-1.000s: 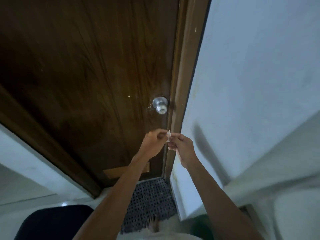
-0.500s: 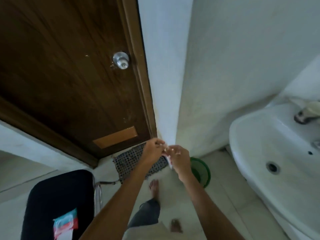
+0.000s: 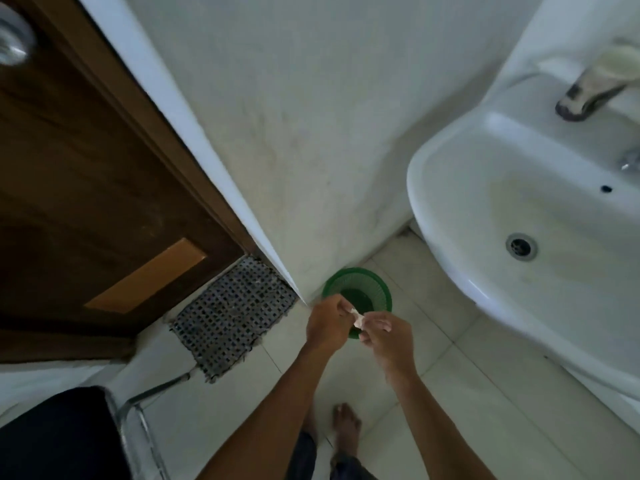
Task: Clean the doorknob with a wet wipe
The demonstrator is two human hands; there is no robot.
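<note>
A small crumpled wet wipe (image 3: 358, 319) is pinched between the fingertips of the left hand (image 3: 327, 327) and the right hand (image 3: 389, 336), with both arms stretched forward and down. Directly beyond them a round green basket (image 3: 367, 282) is seen on the floor. The doorknob (image 3: 14, 39) is set on the brown door (image 3: 86, 168) at upper left, well apart.

Pale floor tiles (image 3: 467, 393) carry a green plastic basket (image 3: 381, 282) by the wall corner, a dark perforated mat (image 3: 232, 313) at the door, a metal-framed chair (image 3: 138, 427) and bare feet (image 3: 346, 424).
</note>
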